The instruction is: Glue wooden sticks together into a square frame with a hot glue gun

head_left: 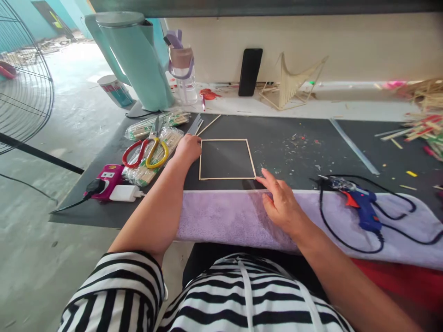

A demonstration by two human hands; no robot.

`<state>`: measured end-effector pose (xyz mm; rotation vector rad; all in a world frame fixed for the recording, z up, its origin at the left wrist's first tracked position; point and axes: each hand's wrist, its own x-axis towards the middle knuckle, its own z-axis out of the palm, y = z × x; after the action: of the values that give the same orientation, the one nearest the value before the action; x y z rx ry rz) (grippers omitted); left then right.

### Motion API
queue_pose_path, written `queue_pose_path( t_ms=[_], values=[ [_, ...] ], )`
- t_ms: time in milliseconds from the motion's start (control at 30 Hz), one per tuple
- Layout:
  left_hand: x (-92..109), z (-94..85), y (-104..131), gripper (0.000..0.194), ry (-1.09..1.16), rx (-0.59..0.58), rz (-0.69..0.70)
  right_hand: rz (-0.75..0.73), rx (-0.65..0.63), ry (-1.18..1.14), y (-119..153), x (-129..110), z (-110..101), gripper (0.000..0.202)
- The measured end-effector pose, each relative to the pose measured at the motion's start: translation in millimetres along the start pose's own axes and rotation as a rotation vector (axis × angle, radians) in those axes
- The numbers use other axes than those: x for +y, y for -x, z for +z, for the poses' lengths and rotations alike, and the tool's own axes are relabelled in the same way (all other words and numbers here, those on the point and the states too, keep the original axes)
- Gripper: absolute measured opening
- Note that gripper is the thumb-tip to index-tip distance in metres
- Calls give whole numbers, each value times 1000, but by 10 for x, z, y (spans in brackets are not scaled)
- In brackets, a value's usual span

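A square frame of thin wooden sticks (228, 178) lies flat on the dark board (290, 138). At its upper left corner rests my left hand (188, 148), seen from the back; its fingertips are mostly hidden. My right hand (278, 200) has its fingers apart, and a fingertip touches the lower right corner of the square. Loose sticks (209, 124) lie just beyond my left hand. The purple cloth (221, 214) runs along the near edge, partly under my right hand.
Scissors (157, 154) lie on wrapped stick bundles (141, 175) at left, near a pink power socket (109, 180). A blue glue gun (368, 212) with its cable lies right. Behind stand a kettle (136, 60), bottle (183, 76), phone (249, 73) and stick model (289, 87).
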<state>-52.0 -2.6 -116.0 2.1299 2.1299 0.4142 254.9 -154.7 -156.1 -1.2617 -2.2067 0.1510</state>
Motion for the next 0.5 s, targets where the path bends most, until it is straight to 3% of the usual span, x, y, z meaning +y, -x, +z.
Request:
queue_pose_path(
  t_ms=[500],
  values=[
    [19, -60, 29, 40, 114, -50, -58, 5, 11, -1, -17, -3, 19, 83]
  ],
)
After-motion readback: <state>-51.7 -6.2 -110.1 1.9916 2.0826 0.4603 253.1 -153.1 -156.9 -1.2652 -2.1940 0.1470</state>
